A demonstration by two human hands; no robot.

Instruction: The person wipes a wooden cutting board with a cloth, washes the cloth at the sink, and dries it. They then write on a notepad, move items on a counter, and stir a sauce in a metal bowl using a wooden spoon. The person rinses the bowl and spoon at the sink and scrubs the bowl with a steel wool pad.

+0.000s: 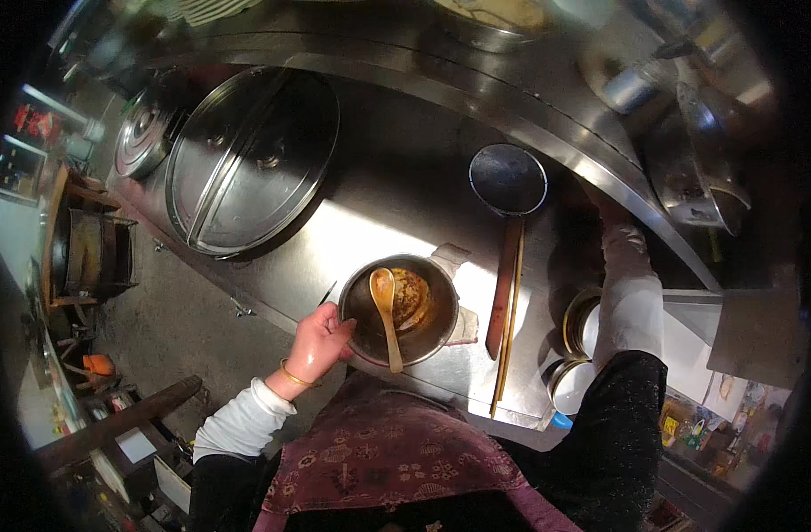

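Note:
My left hand grips the left rim of a round metal bowl at the near edge of the steel worktop. A reddish-brown, oily food or sauce lies in the bowl, with a tan spoon resting across it. A folded cloth shows beneath the bowl's right side. My right arm reaches forward at the right; the right hand is in shadow beside the raised steel edge, mostly hidden, and what it touches cannot be made out.
A long-handled strainer and long chopsticks lie right of the bowl. A large lidded round pot stands at the back left, near a smaller lidded pot. White-looking bowls sit by my right sleeve. A raised steel ledge curves across the back.

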